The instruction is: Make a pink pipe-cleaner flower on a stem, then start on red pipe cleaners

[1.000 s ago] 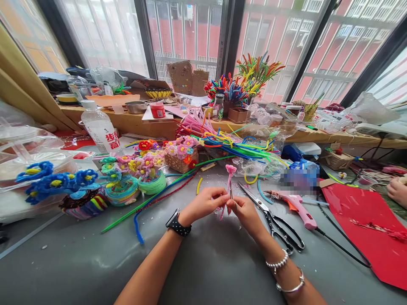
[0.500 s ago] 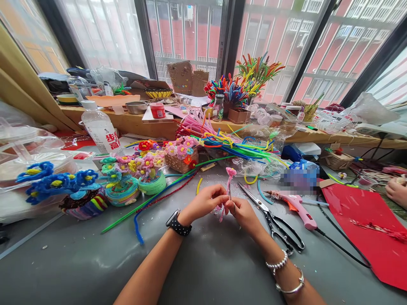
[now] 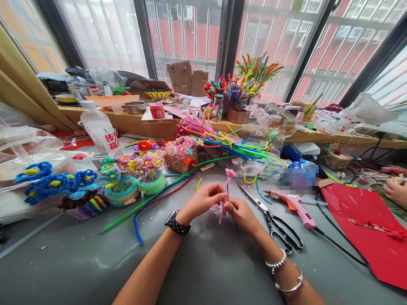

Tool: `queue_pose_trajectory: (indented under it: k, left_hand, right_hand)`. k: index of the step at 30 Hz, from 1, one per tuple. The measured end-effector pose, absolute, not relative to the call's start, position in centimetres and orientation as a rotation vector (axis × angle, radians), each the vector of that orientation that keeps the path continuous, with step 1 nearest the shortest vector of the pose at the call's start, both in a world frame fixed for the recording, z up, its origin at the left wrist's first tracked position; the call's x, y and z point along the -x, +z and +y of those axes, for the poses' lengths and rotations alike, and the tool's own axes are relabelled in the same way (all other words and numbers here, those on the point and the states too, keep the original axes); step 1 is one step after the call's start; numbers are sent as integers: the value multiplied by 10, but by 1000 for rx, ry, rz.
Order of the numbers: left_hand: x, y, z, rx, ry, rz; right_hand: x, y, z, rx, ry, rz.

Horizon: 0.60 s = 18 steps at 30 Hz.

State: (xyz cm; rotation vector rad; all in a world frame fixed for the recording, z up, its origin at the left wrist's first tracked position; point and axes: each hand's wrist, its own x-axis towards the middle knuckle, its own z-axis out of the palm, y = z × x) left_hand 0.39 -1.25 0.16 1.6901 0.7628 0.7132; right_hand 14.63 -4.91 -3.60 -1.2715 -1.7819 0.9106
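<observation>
A pink pipe-cleaner flower stands upright on its fuzzy pink stem just above the table. My left hand is closed in a pinch on that stem, its thumb and fingers pointing right. Against the stem, my right hand grips a thin metal tool; its kind is hard to make out, and the fingers hide most of it. A strip of pink pipe cleaner hangs below the fingers. Large black-handled scissors lie open right of my right hand.
A pink glue gun with its cord lies beside red sheet material. Pipe-cleaner flower pots and a bottle stand left. Loose pipe cleaners are heaped behind my hands. Another person's hand is at the right edge.
Both hands stay at nearly the same spot, with the flower still between them. The fingers have shifted slightly around the stem; the whole view has moved a little.
</observation>
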Motion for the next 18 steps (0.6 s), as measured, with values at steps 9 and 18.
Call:
queue_pose_trajectory:
  k: [9, 18]
  left_hand:
    - [-4, 5, -13, -1654, 751, 773]
    - [-3, 3, -12, -1650, 770, 784]
  right_hand:
    - [-146, -37, -50, 1203, 1074, -1726]
    - [-146, -37, -50, 1259, 992, -1666]
